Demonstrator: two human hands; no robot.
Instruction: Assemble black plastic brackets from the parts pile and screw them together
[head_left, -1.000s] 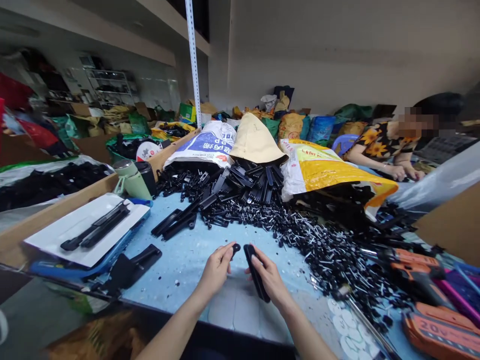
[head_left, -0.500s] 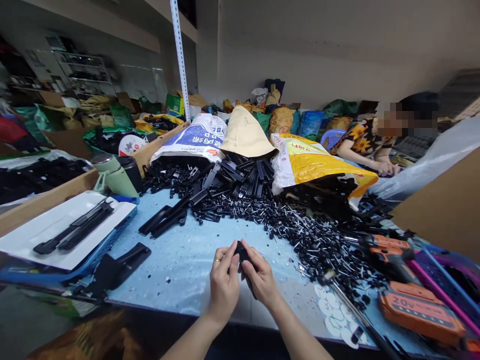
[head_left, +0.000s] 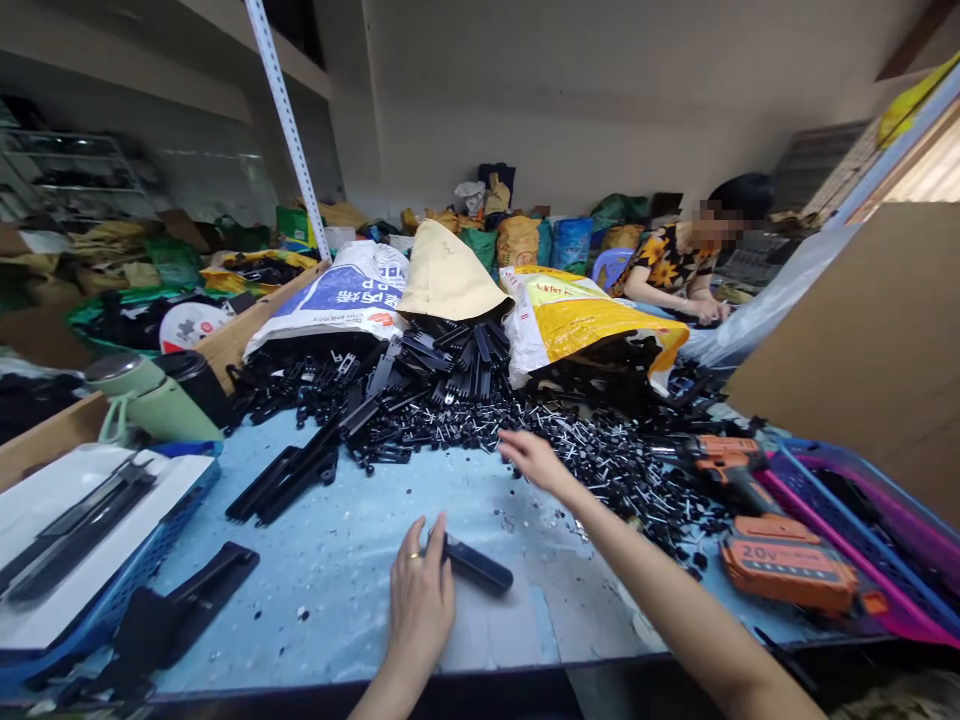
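Note:
My left hand [head_left: 421,590] is closed on one end of a long black plastic part [head_left: 480,565], low over the blue tabletop near the front edge. The free end of the part points right and shows a smooth, rounded tip. Farther forward, my right hand [head_left: 534,460] is stretched out at the near edge of a heap of small black-headed screws [head_left: 600,450]. Its fingers look extended, and nothing shows in them. Behind the screws lie many flat black slotted plastic parts [head_left: 480,360], spilling from sacks.
A cordless drill [head_left: 787,560] lies at right beside a pink and blue basket [head_left: 840,545]. At left are a blue tray [head_left: 161,560] with white board, a green flask [head_left: 161,395] and black parts [head_left: 180,620]. A co-worker [head_left: 667,265] sits behind the yellow sack [head_left: 570,315].
My hands, together around the black part before, are now apart. The right one has moved forward to the screws, while the left keeps the part. The view has turned to the right.

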